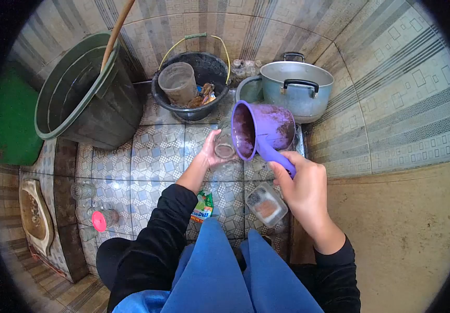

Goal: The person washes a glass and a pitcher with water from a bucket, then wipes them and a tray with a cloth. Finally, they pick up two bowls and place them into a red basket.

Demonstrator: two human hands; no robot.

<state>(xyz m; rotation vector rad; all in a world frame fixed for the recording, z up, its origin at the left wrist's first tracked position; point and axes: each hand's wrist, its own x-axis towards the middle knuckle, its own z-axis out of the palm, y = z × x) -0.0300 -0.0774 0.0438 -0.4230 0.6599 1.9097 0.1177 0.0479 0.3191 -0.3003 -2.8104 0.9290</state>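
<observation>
My right hand [306,189] is wrapped round the handle of a purple water dipper [275,124], which is tipped with its mouth facing left. Just left of the dipper's rim, my left hand [210,152] holds a clear drinking glass [225,151], partly lost against the tiles. Nearer my knees, a clear plastic tub [266,205] with something brown and white in it rests on the floor. A green and white packet [202,206] lies between it and my left sleeve.
A large dark green bin [113,112] with a stick stands at left. A black bucket [199,115] holds a cup and scraps. An aluminium pot [298,99] sits by the right wall. Glass jars [83,190] and a pink-ended glass [105,219] are on the left floor, near a squat toilet [36,211].
</observation>
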